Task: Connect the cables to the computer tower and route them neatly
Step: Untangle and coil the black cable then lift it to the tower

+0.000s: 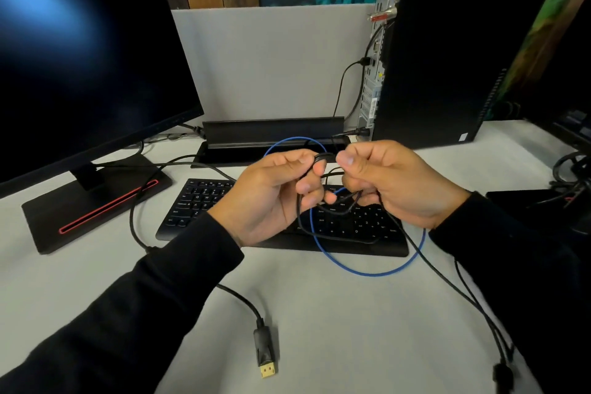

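Gripping tangled black cables [332, 201], left hand [271, 198] and right hand [393, 182].

The computer tower [438, 67] has matt black side panels and a bare grey metal rear, the monitor [80, 51] screen is glossy, the keyboard [204, 201] looks like matt black plastic, the blue cable [367, 272] is smooth-jacketed, and the desk [351, 329] is smooth matt white.

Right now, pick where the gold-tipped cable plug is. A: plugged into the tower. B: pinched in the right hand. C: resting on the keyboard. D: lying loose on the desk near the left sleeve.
D: the gold-tipped plug lies free on the desk, in neither hand.
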Demonstrator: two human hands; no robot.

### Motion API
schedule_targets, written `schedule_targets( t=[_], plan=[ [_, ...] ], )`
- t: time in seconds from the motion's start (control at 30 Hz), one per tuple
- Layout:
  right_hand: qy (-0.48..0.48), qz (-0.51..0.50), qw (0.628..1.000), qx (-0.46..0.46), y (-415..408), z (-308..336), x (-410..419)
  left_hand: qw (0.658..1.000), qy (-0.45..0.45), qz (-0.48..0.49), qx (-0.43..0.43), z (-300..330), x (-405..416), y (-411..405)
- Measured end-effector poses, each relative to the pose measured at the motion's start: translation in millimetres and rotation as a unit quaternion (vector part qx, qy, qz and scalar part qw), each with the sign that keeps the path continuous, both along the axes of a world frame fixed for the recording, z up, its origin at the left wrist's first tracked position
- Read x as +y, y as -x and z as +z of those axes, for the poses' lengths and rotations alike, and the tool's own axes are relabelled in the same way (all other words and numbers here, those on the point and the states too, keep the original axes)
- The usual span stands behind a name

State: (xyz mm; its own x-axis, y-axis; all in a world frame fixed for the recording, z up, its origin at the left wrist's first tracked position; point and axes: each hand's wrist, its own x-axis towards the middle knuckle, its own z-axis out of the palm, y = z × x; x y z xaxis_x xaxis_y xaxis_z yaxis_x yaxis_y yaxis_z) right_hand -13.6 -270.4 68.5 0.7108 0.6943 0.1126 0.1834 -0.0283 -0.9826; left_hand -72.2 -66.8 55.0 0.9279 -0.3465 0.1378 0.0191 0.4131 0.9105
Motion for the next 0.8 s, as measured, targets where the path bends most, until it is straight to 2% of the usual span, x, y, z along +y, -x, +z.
schedule_targets(
  t=[0.17, 0.2, 0.3, 0.37, 0.5, 0.6, 0.7, 0.8],
  plan=[
    [0.052, -0.018, 0.992, -0.111, -3.4, -0.7, -2.5, 1.0, -0.003, 0.01, 0.002, 0.2, 1.0, 0.6],
    [0.028, -0.013, 0.994, -0.104, -3.0, -0.3, -1.3, 1.0, 0.001, 0.003, -0.002, 0.2, 2.1, 0.9],
    [-0.094, 0.022, 0.995, 0.015, 1.7, 4.6, 1.3, 1.0, 0.016, -0.018, -0.011, 3.2, 3.4, 4.6],
    [-0.136, 0.035, 0.988, 0.059, 2.3, 6.6, 1.0, 1.0, 0.008, -0.008, -0.011, 7.1, 2.7, 5.4],
    [-0.129, 0.033, 0.99, 0.042, -4.4, 5.7, -1.4, 0.996, -0.076, 0.051, -0.001, 8.4, 3.3, 0.9],
    [-0.108, 0.025, 0.994, 0.004, -6.9, 3.1, -2.3, 0.992, -0.122, 0.034, -0.002, 6.4, 8.1, 0.0],
    [-0.104, 0.013, 0.993, -0.052, -8.3, 3.2, -1.7, 0.995, -0.094, 0.026, 0.001, 9.0, 9.0, 0.4],
    [-0.148, 0.005, 0.988, -0.037, -9.9, 4.2, -3.3, 1.0, -0.02, 0.023, -0.006, 11.5, 0.9, 2.1]
  ],
)
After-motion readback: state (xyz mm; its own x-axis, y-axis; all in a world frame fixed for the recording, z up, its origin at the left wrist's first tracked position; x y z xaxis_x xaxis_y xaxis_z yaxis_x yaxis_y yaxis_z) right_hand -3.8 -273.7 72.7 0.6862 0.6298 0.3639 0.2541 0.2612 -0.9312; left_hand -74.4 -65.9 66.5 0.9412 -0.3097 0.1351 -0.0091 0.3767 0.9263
